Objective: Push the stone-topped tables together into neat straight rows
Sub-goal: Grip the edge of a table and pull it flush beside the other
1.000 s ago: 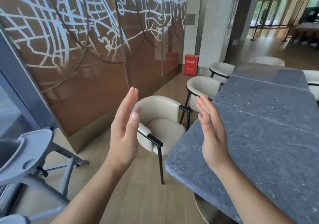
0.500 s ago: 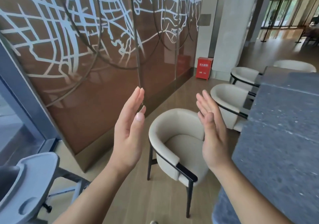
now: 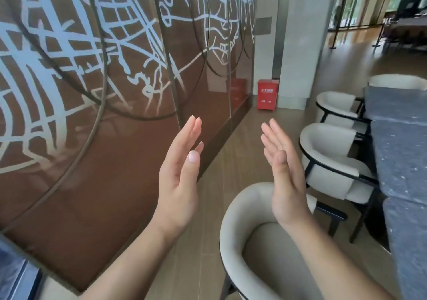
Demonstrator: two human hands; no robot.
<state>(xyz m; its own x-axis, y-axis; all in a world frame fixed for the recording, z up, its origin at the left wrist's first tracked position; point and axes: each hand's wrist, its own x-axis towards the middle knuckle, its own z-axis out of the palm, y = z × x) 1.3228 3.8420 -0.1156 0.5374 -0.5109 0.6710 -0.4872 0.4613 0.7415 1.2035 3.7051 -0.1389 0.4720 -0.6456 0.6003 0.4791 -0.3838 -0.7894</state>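
Grey speckled stone, that's the table (image 3: 402, 161) row, running along the far right edge with cream chairs (image 3: 328, 158) tucked against it. The person's left hand (image 3: 179, 179) and right hand (image 3: 283, 174) are both up in the air, palms facing each other, fingers (image 3: 193, 131) straight and pressed together, touching nothing. A red box (image 3: 267, 94) sits by the pillar, beside the brown map-patterned wall (image 3: 80, 91).

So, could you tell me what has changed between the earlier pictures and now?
The view swung left: the stone-topped tables slid to the right edge, the grey high chair left the frame, and the nearest cream chair now sits below the hands. The left hand and right hand stayed open, palms facing, holding nothing.
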